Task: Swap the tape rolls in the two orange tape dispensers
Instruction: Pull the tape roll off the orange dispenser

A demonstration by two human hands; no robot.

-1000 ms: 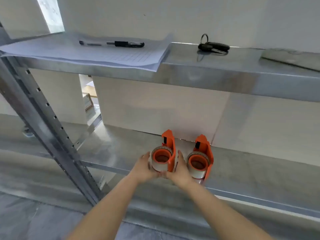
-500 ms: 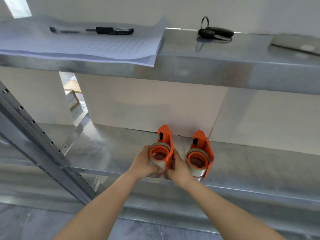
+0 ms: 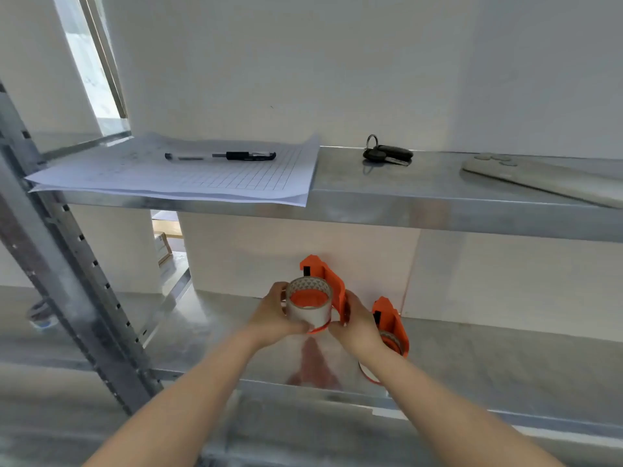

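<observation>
Hands (image 3: 315,318) grip one tape dispenser (image 3: 332,288); right wrist hides second dispenser (image 3: 391,323); pen (image 3: 220,156), keys (image 3: 387,154) above.

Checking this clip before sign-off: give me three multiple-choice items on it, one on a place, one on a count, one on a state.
1. Where does the pen lie?
A. on the gridded paper
B. beside the keys
C. on the lower shelf

2. How many orange dispensers show?
A. one
B. two
C. three

3. The left dispenser is:
A. standing untouched
B. held in both hands
C. lying flat

Answers:
1. A, it rests on the paper.
2. B, one is held and the right dispenser stands on the shelf.
3. B, the left hand grips its tape roll and the right hand its frame.
</observation>
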